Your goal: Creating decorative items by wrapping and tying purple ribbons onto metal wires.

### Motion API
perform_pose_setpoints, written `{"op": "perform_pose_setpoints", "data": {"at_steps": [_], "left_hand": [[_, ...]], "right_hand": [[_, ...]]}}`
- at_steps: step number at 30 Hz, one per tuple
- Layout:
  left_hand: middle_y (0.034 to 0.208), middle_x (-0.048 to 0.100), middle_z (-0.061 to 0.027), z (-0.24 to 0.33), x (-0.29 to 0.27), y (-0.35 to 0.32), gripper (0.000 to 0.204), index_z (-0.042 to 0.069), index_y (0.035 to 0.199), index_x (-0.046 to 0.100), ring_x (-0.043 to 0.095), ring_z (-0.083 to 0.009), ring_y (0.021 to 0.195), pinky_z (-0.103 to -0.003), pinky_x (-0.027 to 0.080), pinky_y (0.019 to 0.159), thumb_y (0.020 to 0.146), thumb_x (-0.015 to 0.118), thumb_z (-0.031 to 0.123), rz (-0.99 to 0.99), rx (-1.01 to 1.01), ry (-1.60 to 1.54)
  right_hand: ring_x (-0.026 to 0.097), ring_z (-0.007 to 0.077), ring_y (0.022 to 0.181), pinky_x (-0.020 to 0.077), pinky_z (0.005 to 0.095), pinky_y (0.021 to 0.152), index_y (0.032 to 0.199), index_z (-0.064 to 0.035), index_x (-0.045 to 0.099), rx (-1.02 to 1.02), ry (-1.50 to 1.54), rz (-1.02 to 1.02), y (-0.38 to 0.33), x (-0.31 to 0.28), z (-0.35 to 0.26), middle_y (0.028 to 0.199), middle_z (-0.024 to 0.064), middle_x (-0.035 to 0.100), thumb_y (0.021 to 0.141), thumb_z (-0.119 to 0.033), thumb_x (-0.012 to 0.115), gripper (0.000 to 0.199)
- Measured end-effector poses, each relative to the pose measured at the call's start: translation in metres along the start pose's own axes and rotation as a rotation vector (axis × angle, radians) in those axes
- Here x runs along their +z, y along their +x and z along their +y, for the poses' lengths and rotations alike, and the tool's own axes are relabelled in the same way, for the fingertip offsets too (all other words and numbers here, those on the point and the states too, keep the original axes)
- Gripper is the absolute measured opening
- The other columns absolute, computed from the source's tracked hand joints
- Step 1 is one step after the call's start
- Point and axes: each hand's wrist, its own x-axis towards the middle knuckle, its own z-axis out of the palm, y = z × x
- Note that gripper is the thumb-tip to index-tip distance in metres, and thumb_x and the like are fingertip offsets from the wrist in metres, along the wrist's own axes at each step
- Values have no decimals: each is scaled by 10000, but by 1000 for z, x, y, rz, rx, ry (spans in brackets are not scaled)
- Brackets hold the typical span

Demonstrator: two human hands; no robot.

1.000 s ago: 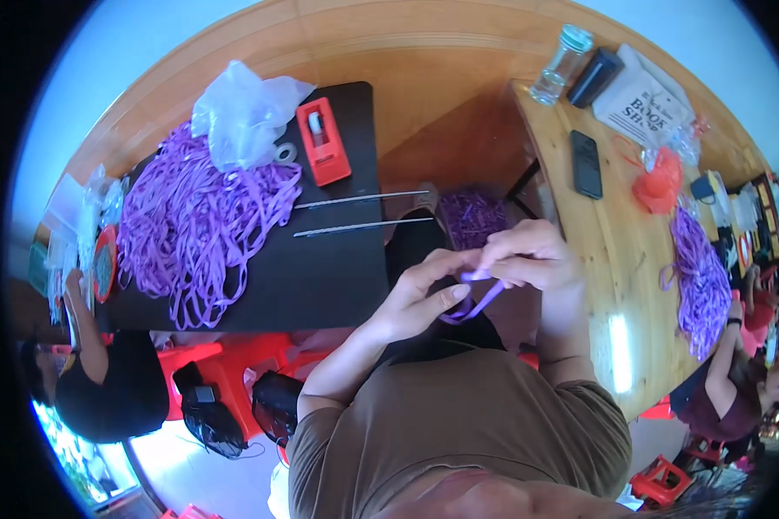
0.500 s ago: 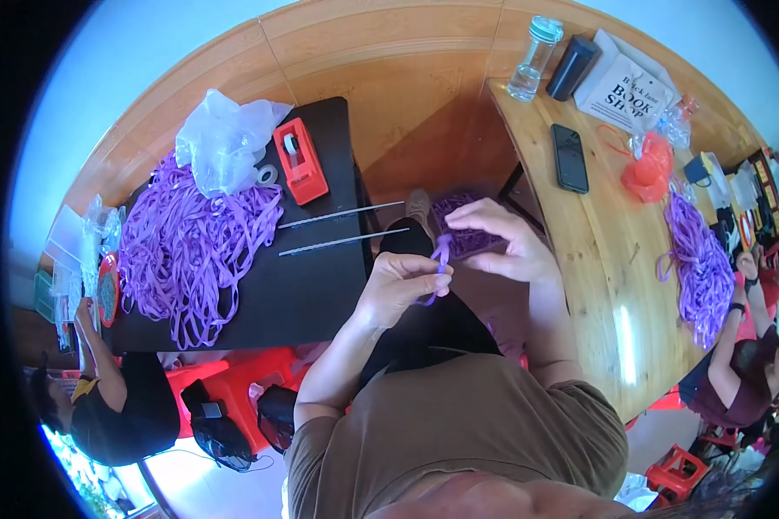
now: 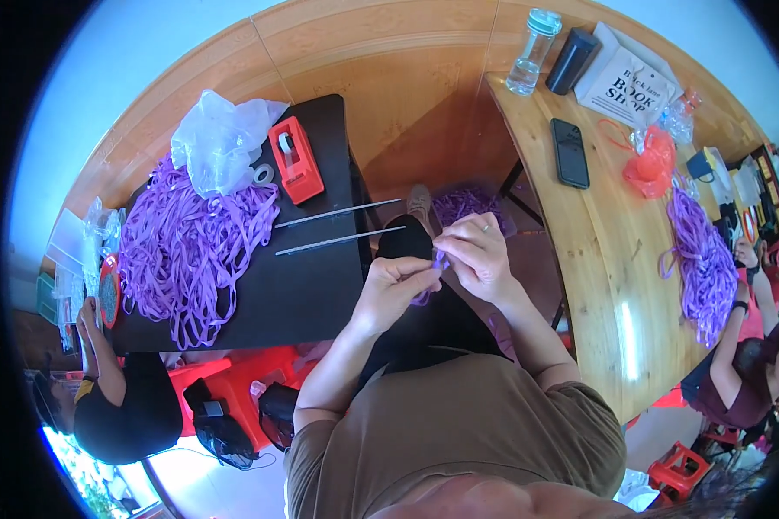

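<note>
Both hands have dropped back over the lap from the purple bundle (image 3: 464,206) below, left hand (image 3: 395,285) and right hand (image 3: 479,255) fingers pinched shut on one purple strip (image 3: 438,262), so work continues; strip heap (image 3: 186,246), two metal rods (image 3: 337,227), tape dispenser (image 3: 295,159) sit clear on the black surface (image 3: 312,290).

Counts, head view: 2 tables, one black (image 3: 320,294) and one wooden (image 3: 614,251). 3 heaps of purple ribbon: big one (image 3: 182,251) on the black table, one (image 3: 701,259) on the wooden table, small one (image 3: 463,206) on the floor. 2 thin metal rods (image 3: 337,227). 1 red tape dispenser (image 3: 296,160). 1 clear plastic bag (image 3: 221,143). 1 water bottle (image 3: 532,50). 1 black phone (image 3: 570,153). 1 red bag (image 3: 651,164). Approx. 2 other people at the edges, poss. more; rim too warped to tell.
</note>
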Motion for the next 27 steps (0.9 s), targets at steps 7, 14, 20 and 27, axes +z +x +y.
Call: {"op": "perform_pose_setpoints", "data": {"at_steps": [7,14,20,27], "left_hand": [[755,662,-58,-65,27,24,133,-36,943,677,589,-78,668,-189,442,625,847,627,41,322,44,-261],[759,666,-59,-103,6,46,125,-11,926,680,609,-108,680,-219,450,652,865,624,83,306,61,-354],[816,665,-82,-104,-15,61,127,-16,943,675,615,-142,673,-246,472,662,869,611,65,420,188,-426],[858,663,-104,-117,-30,66,158,-26,1000,643,629,-166,729,-278,498,707,867,582,36,510,349,-518]], "right_hand": [[566,209,792,368,351,646,889,-63,624,-65,-314,-17,-16,14,28,858,31,576,601,-56,658,290],[559,216,787,383,352,644,875,-59,630,-72,-282,-14,-9,45,69,857,33,578,642,-51,668,236],[574,224,794,389,348,651,872,-59,639,-152,-163,58,28,78,99,844,35,590,638,-40,676,238],[607,262,813,438,343,680,852,-59,641,-49,52,-9,33,115,121,855,66,644,659,14,687,212]]}}
